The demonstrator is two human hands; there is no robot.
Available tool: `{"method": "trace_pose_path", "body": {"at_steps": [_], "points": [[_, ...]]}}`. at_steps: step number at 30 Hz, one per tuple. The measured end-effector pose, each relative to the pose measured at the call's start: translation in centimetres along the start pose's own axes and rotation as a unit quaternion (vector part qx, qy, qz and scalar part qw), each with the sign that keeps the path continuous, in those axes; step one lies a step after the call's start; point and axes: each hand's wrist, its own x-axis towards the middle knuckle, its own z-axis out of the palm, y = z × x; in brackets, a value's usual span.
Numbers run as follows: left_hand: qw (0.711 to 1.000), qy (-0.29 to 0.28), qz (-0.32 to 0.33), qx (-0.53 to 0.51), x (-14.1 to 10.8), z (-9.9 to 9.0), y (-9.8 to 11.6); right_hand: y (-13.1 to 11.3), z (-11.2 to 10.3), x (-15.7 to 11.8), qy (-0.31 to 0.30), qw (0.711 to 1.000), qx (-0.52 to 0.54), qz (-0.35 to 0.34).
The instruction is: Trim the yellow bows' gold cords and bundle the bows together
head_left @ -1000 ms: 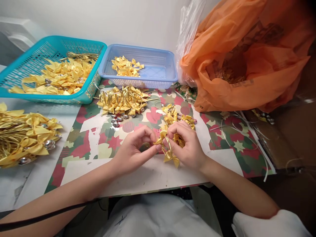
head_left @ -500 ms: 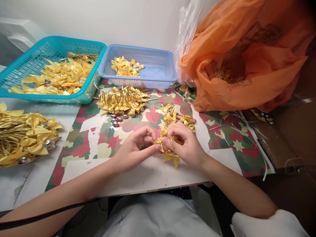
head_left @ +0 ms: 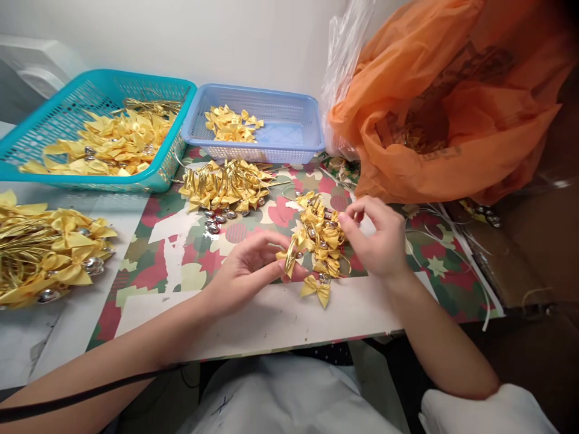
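Observation:
My left hand [head_left: 253, 265] is closed on a yellow ribbon bow with a looped gold cord [head_left: 291, 258], pinched between thumb and fingers. My right hand [head_left: 377, 238] has its thumb and fingers drawn together at the right side of a small pile of yellow bows [head_left: 323, 238] with silver bells. A slim pinkish tool [head_left: 332, 214] lies partly buried there, its end by my right fingertips. Whether they grip it is hidden. One loose bow [head_left: 316, 291] lies on the white paper [head_left: 271, 322] just below the pile.
At the back stand a teal basket [head_left: 169, 135] and a blue basket [head_left: 289, 154], both with yellow bows. A bundle of corded bows [head_left: 226, 187] lies before them, another bundle [head_left: 54, 253] at left. An orange bag [head_left: 407, 175] and white cord [head_left: 452, 226] are at right.
My right hand has let go of the bow and moved right and up to the pile's edge. The left hand keeps the bow, and the pile is now more exposed.

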Motion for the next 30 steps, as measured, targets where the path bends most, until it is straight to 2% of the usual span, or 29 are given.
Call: {"method": "trace_pose_path", "body": {"at_steps": [2,7,9,15,20,25,30], "points": [[1.0,0.007,-0.006,0.004,-0.1,-0.1,0.0,1.6,-0.9,0.9,-0.009,0.996,-0.091,0.021],[0.999,0.017,0.007,0.026,-0.3,-0.1,-0.1,4.1,-2.3,1.4,-0.192,0.964,-0.172,0.063],[0.999,0.02,0.019,0.046,-0.2,0.0,-0.2,4.2,-2.2,1.2,-0.229,0.954,-0.183,0.058],[0.992,0.024,0.026,0.118,-0.3,-0.1,-0.4,4.1,-0.9,1.0,-0.209,0.952,-0.215,0.067],[0.993,0.014,0.019,0.117,-0.3,-0.2,-0.3,4.4,-0.3,1.0,-0.217,0.955,-0.176,0.097],[0.991,0.017,0.01,0.133,-0.4,-0.2,-0.4,4.0,-0.7,1.0,-0.218,0.956,-0.154,0.122],[0.991,0.013,0.008,0.129,-0.3,-0.1,-0.5,3.6,-2.1,1.2,-0.239,0.949,-0.119,0.168]]}}
